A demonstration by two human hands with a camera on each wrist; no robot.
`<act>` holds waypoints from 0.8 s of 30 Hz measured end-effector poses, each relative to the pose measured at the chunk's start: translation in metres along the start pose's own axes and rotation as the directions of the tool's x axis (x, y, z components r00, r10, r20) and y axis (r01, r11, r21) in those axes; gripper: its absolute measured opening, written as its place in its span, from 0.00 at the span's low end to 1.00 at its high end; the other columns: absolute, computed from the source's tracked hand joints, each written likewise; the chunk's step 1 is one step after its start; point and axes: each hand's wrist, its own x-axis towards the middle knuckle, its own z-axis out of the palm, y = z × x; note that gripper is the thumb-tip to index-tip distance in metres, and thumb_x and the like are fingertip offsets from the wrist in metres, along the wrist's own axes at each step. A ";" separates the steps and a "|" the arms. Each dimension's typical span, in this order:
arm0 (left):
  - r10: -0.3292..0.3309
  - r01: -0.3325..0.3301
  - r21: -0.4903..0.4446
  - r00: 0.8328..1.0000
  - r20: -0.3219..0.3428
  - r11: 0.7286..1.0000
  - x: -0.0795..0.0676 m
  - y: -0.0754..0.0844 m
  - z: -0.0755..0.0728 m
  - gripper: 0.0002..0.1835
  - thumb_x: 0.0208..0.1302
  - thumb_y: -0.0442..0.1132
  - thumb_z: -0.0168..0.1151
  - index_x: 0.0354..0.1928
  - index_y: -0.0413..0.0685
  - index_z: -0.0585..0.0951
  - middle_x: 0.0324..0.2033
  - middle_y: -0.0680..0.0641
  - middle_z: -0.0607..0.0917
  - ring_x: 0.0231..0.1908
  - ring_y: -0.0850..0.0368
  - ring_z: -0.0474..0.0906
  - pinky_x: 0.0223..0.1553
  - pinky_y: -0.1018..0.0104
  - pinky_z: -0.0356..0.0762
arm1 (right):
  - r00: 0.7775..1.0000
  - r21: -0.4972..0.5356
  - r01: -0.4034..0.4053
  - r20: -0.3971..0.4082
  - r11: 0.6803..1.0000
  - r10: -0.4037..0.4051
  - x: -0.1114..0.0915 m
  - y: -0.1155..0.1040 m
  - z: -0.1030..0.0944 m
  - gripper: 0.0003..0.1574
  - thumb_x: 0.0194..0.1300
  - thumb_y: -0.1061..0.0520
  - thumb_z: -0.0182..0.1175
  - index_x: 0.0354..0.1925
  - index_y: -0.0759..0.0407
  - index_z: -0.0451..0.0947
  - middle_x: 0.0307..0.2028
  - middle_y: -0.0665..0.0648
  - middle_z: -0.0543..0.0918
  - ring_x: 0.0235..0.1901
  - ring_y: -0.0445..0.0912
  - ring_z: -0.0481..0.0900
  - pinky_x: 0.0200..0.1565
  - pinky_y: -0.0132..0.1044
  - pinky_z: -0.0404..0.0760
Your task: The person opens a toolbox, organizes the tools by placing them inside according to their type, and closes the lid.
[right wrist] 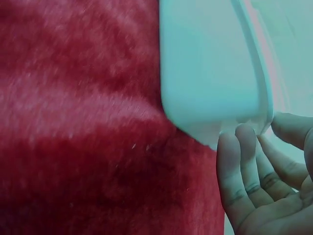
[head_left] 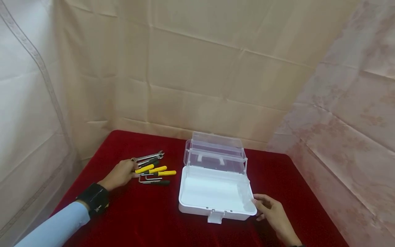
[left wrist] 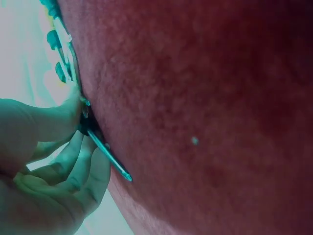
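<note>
On the left, my left hand [head_left: 121, 173] reaches into a group of tools, thumb and fingertips pinching a screwdriver [head_left: 144, 168] with a yellow handle. Its metal shaft [left wrist: 112, 157] sticks out past the fingers in the left wrist view, leading from a dark part at the fingertips. A white toolbox [head_left: 216, 214] stands with its clear lid [head_left: 217, 147] raised and its front latch [head_left: 215, 217] hanging down. At its front right corner my right hand [head_left: 271, 211] grips the rim, thumb on top and fingers against the outer wall.
Beside the left hand lie wrenches [head_left: 148, 156], more yellow-handled screwdrivers [head_left: 167, 173], hex keys [head_left: 151, 178] and a dark-handled tool [head_left: 165, 183]. A red cloth [head_left: 148, 219] covers the table. Beige curtains [head_left: 197, 68] hang close behind it.
</note>
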 end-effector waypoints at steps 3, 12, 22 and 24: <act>0.016 -0.016 -0.006 1.000 0.016 1.000 -0.003 -0.002 -0.001 0.08 0.53 0.34 0.72 0.35 0.40 0.84 0.30 0.49 0.81 0.30 0.57 0.75 0.32 0.63 0.74 | 1.000 -0.006 -0.007 -0.013 1.000 0.007 -0.005 -0.002 0.001 0.30 0.61 0.48 0.67 0.57 0.63 0.76 0.35 0.60 0.81 0.26 0.51 0.78 0.29 0.42 0.80; -0.041 0.041 0.004 0.999 0.003 0.999 -0.013 -0.009 -0.009 0.08 0.53 0.36 0.72 0.34 0.41 0.84 0.28 0.50 0.83 0.29 0.56 0.79 0.31 0.60 0.77 | 1.000 -0.163 0.010 -0.019 0.987 -0.013 -0.013 -0.007 0.010 0.35 0.61 0.43 0.66 0.61 0.60 0.73 0.23 0.58 0.77 0.19 0.50 0.75 0.27 0.40 0.73; -0.112 0.113 0.068 0.994 -0.022 0.991 -0.012 -0.007 -0.005 0.08 0.55 0.35 0.71 0.36 0.41 0.83 0.27 0.51 0.80 0.27 0.57 0.72 0.30 0.61 0.72 | 0.999 -0.148 -0.014 -0.041 0.989 0.008 -0.015 -0.003 0.012 0.34 0.63 0.46 0.65 0.61 0.63 0.73 0.22 0.57 0.75 0.18 0.50 0.74 0.27 0.39 0.73; -0.114 0.117 0.061 0.992 -0.044 0.991 -0.014 -0.006 -0.004 0.07 0.56 0.35 0.70 0.36 0.41 0.84 0.28 0.50 0.81 0.27 0.57 0.74 0.31 0.60 0.74 | 0.999 -0.135 -0.022 -0.041 0.991 0.017 -0.015 -0.003 0.013 0.32 0.63 0.47 0.65 0.59 0.62 0.74 0.22 0.58 0.76 0.18 0.50 0.75 0.26 0.40 0.74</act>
